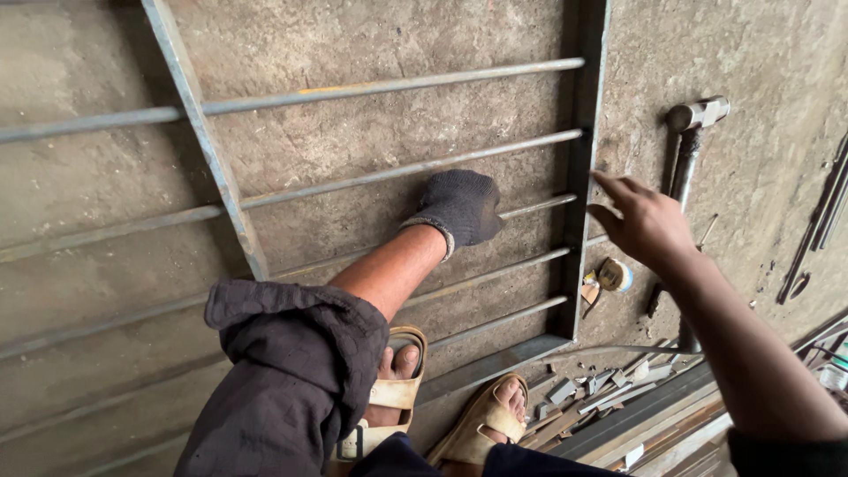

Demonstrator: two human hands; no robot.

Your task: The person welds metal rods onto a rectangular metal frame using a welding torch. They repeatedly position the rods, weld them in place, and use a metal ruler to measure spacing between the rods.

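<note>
Two sandals [399, 389], both half hidden

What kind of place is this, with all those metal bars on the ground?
Probably a metalwork or welding shop. A steel grille frame lies flat on a rough concrete floor, a hammer lies beside it, and cut metal scraps are piled near the person's sandalled feet.

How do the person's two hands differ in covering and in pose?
The left hand wears a dark knit glove; the right hand is bare. The left hand rests on a bar of the metal grille; the right hand reaches, fingers out, toward its side frame. Both are over the grille.
</note>
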